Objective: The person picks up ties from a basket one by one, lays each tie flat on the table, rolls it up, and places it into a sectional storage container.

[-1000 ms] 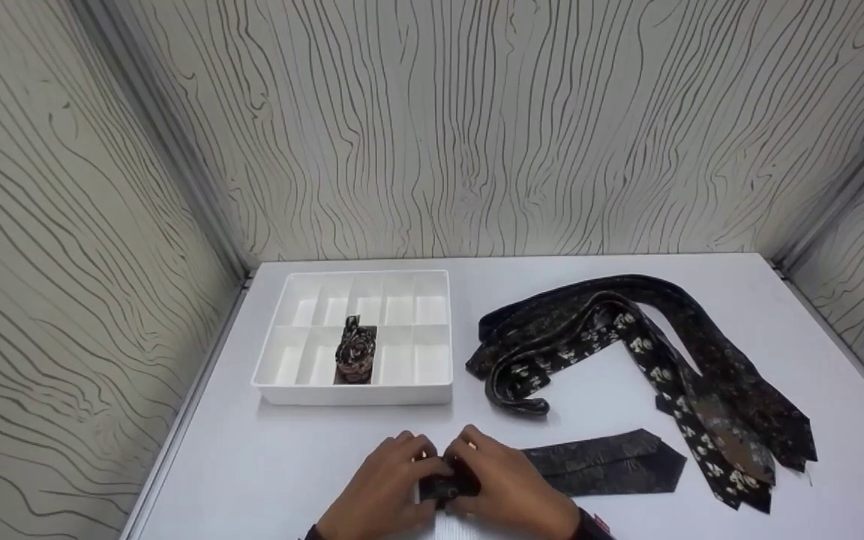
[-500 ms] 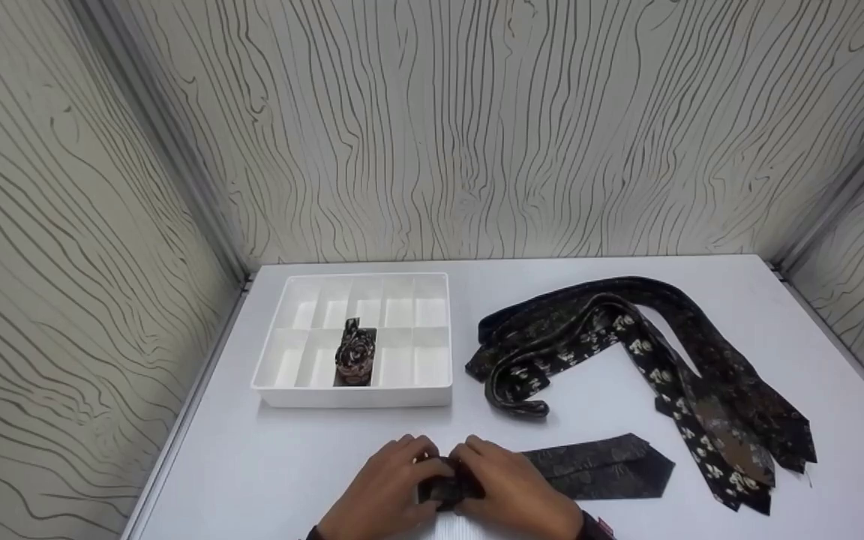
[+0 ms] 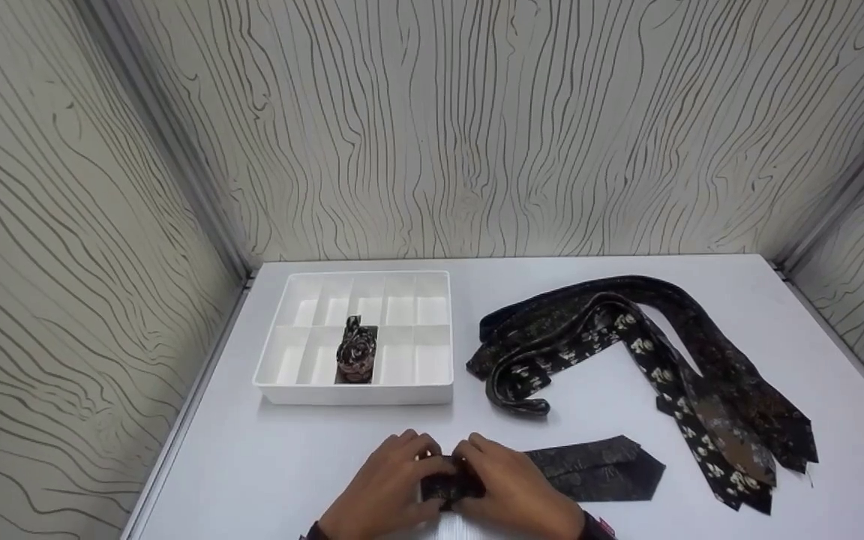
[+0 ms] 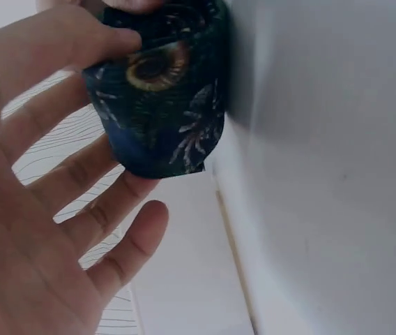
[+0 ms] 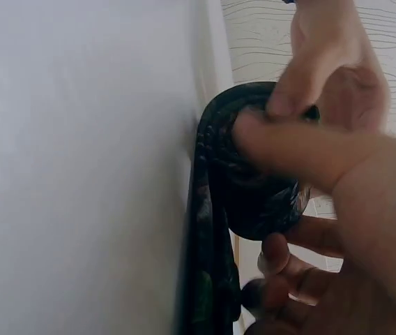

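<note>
Both hands hold a dark patterned necktie (image 3: 439,489) partly wound into a roll at the table's front. My left hand (image 3: 391,484) grips the roll's left side, its thumb and fingers about it in the left wrist view, where the roll (image 4: 160,105) shows a floral print. From the right, my right hand (image 3: 511,484) pinches the same roll; in the right wrist view its thumb lies on the coiled edge of the roll (image 5: 254,202). The tie's wide pointed end (image 3: 604,469) lies flat on the table, out to the right of the right hand.
A white divided tray (image 3: 357,394) stands at the back left, with one rolled necktie (image 3: 357,356) in a front middle compartment. Several loose dark neckties (image 3: 709,375) lie bent and overlapping at the right. Patterned panels (image 3: 432,127) enclose the white table (image 3: 252,465) at the back and sides.
The tie's flat pointed end has slid left toward the hands as the roll turns between them. The hands stay at nearly the same place. Tray and loose ties have not moved.
</note>
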Demonstrator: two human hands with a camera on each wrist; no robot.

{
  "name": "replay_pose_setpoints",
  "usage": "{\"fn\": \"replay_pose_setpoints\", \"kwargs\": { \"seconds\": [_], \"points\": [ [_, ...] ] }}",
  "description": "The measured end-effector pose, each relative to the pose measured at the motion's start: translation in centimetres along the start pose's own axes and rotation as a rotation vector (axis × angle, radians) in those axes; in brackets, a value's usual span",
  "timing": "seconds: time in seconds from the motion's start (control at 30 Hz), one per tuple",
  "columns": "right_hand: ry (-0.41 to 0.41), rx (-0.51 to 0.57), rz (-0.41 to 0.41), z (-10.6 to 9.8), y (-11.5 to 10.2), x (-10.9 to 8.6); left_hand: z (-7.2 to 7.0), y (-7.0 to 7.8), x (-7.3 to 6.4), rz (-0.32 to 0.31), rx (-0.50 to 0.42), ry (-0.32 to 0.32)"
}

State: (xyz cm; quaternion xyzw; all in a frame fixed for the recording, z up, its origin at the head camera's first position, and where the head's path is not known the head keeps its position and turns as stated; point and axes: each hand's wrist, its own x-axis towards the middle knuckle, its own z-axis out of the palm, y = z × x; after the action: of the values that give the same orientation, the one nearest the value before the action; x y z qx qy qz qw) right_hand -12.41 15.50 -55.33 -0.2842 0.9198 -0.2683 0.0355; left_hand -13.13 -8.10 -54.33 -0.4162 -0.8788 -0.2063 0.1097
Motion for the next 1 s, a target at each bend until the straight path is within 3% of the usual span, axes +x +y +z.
{"fn": "replay_pose_setpoints", "kwargs": {
  "seconds": [0.27, 0.43, 0.67, 1.0],
  "points": [
    [-0.059, 0.062, 0.054, -0.1, 0.1, -0.4, 0.3, 0.1, 0.1, 0.018, -0.007, -0.024],
    [-0.051, 0.062, 0.041, -0.1, 0.3, -0.5, 0.3, 0.3, 0.4, 0.021, -0.002, -0.039],
    [-0.057, 0.043, 0.052, -0.3, 0.4, -0.8, 0.3, 0.5, 0.3, 0.000, -0.020, 0.004],
    [-0.068, 0.041, 0.083, -0.7, 0.6, -1.2, 0.7, 0.7, 0.7, 0.032, -0.022, 0.008]
  ]
}}
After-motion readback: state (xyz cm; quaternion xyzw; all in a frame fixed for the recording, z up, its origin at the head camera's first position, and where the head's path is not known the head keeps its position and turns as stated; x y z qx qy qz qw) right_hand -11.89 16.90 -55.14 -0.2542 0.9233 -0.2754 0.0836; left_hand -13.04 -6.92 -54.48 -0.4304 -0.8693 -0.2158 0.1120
